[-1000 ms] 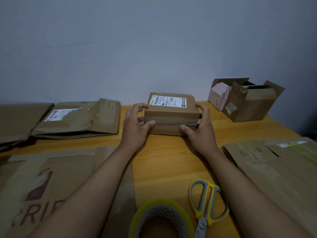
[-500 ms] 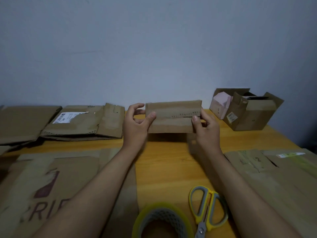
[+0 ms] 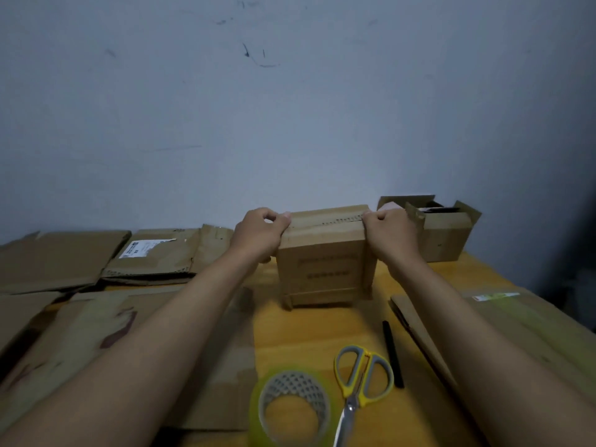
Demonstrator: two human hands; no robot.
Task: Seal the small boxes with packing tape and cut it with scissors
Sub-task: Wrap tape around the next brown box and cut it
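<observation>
Cardboard sheets cover the table's left side. Mid-table stands the small box, on edge, its top corners gripped by curled fingers of the left hand and right hand. Nearer lie the tape roll and scissors.

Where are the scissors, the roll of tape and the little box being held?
scissors (image 3: 363,372): head view, on the yellow and grey handles.
roll of tape (image 3: 292,383): head view, on its upper rim.
small box (image 3: 322,272): head view, on its near face.
</observation>
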